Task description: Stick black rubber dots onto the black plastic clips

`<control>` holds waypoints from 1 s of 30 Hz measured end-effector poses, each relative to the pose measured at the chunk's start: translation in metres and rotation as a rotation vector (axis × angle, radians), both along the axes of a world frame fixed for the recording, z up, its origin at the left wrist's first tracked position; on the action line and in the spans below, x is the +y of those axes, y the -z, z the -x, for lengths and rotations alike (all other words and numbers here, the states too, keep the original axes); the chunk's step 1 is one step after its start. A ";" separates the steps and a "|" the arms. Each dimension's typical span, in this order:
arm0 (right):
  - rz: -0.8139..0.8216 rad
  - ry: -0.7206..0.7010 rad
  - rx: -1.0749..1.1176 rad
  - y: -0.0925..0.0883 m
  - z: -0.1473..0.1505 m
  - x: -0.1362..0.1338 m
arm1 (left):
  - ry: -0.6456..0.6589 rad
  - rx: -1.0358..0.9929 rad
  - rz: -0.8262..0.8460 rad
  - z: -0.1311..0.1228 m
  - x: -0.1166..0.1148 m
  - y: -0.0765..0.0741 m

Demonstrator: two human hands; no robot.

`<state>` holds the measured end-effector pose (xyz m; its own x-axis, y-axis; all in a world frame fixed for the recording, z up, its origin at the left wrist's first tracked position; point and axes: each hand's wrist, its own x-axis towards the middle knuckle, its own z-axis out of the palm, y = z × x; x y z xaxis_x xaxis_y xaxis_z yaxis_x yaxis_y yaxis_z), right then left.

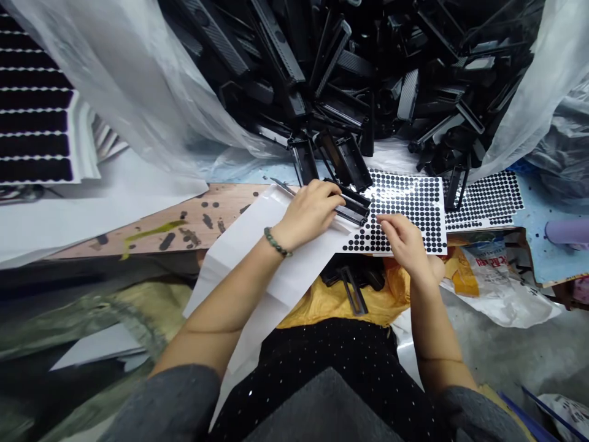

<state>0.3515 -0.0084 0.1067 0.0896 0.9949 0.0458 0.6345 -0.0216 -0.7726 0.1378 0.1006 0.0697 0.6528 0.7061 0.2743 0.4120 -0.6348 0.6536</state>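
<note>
Left hand (308, 215): closed around a black plastic part (352, 209), fingers wrapped over its near end, wrist turned inward. The part's long axis runs roughly crosswise from the fingertips toward the right hand, tilted slightly down at its free end. That end lies just over the upper-left area of a dot sheet (405, 209), white-backed with rows of black dots. The left hand is the nearer to the part and the only one seen holding it.

Right hand (402, 242): lies just right of the part, above the dot sheet, with fingers curled and tips at the sheet's surface. Whether they pinch a dot cannot be told. Forearm comes up from the near side, wrist bent.

A bead bracelet (276, 243) sits on the left wrist. White paper (271, 276) lies under the left forearm, and a board (193, 221) with dark stains extends beyond and left of the left hand.

Below the right hand, a loose part (354, 291) rests on a yellow bag (354, 304). Right of the right hand lies a second dot sheet (483, 199), and a printed bag (492, 270) sits lower down.

Beyond both hands is a heaped pile (322, 73) of similar black parts, flanked by plastic film (115, 80).
</note>
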 end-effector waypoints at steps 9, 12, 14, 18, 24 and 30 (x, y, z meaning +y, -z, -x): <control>0.087 0.168 -0.302 0.043 0.004 0.036 | -0.072 -0.228 0.103 -0.015 0.006 0.003; 0.136 0.161 -0.309 0.044 0.004 0.044 | -0.187 -0.552 0.305 -0.009 0.001 -0.005; 0.125 0.143 -0.262 0.042 0.004 0.046 | -0.233 -0.752 0.568 -0.007 -0.005 -0.007; 0.055 0.201 0.088 0.031 0.014 0.042 | -0.207 -0.936 1.003 -0.008 -0.022 -0.007; -0.004 0.059 0.624 0.003 0.056 0.040 | -0.205 -0.999 1.052 -0.009 -0.044 -0.006; -0.063 0.028 0.425 -0.004 0.076 0.046 | -0.243 -1.028 0.860 -0.007 -0.047 -0.003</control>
